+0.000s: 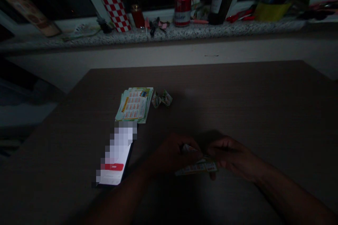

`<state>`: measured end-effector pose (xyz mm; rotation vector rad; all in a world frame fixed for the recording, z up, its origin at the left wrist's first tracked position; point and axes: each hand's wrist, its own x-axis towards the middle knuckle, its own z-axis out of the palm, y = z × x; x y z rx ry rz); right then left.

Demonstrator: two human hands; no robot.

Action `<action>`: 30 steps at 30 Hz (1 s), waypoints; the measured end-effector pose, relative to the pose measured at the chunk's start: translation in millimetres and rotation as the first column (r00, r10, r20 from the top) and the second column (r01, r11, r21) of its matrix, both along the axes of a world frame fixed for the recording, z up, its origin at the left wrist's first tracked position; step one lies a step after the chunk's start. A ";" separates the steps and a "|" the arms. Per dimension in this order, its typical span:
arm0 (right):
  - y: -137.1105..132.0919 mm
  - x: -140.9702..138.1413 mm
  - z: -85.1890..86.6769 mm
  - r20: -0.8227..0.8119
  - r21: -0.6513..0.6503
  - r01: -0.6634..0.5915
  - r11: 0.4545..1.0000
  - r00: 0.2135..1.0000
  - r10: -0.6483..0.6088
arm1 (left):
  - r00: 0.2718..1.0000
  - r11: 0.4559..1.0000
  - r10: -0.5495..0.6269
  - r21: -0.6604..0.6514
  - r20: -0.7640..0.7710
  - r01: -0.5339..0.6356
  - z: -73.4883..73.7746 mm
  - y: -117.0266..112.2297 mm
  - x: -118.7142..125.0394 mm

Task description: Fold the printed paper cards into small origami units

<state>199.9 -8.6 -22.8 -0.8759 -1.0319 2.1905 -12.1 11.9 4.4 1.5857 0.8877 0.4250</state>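
Note:
Between my two hands is a partly folded printed calendar card (194,167), above the front part of the table. My left hand (175,151) grips its left side, the fingers bent over a raised fold of paper. On the right side, my right hand (229,153) pinches the card with its fingers pressed together. To the left lies a stack of similar calendar cards (134,104), the top one printed with rows of month grids. Small folded paper pieces (161,99) rest against the stack's right side. Dim light hides the exact folds under my fingers.
A phone with a lit screen (116,158) lies on the brown table (237,95), left of my left forearm. Behind, a granite windowsill (158,37) carries a red can (182,8), a dark bottle (218,3), a red-and-white checkered tube (114,7) and several small items.

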 end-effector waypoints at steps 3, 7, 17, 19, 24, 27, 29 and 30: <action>1.1 2.2 0.3 0.114 0.089 -0.022 0.996 0.993 0.011 | 1.000 1.000 -0.006 0.019 -0.011 0.006 -0.9 -0.5 -0.5; 4.1 3.7 6.5 0.257 0.235 -0.105 0.966 0.965 0.043 | 0.999 1.000 0.011 -0.003 -0.041 -0.012 -1.2 -1.3 0.8; -0.3 3.0 9.5 0.505 0.528 -0.213 0.822 0.857 -0.102 | 0.993 0.998 0.041 -0.051 -0.109 -0.047 0.1 -0.4 3.4; -1.3 2.6 8.8 0.533 0.561 -0.240 0.792 0.837 -0.125 | 0.994 0.998 0.040 -0.043 -0.105 -0.045 -1.3 -0.3 3.6; -1.8 2.5 10.3 0.559 0.636 -0.296 0.712 0.814 -0.161 | 0.995 0.996 0.048 -0.066 -0.082 -0.053 -3.4 -0.6 4.0; -2.0 2.0 10.8 0.561 0.686 -0.324 0.652 0.805 -0.191 | 0.996 0.996 0.049 -0.073 -0.081 -0.055 -3.0 -0.6 4.0; -2.4 1.5 10.4 0.558 0.703 -0.330 0.630 0.805 -0.201 | 0.996 0.994 0.046 -0.096 -0.072 -0.053 -2.2 -0.6 4.1; -2.7 1.3 10.2 0.554 0.705 -0.328 0.629 0.809 -0.199 | 0.997 0.992 0.045 -0.117 -0.062 -0.053 -1.8 -0.7 4.3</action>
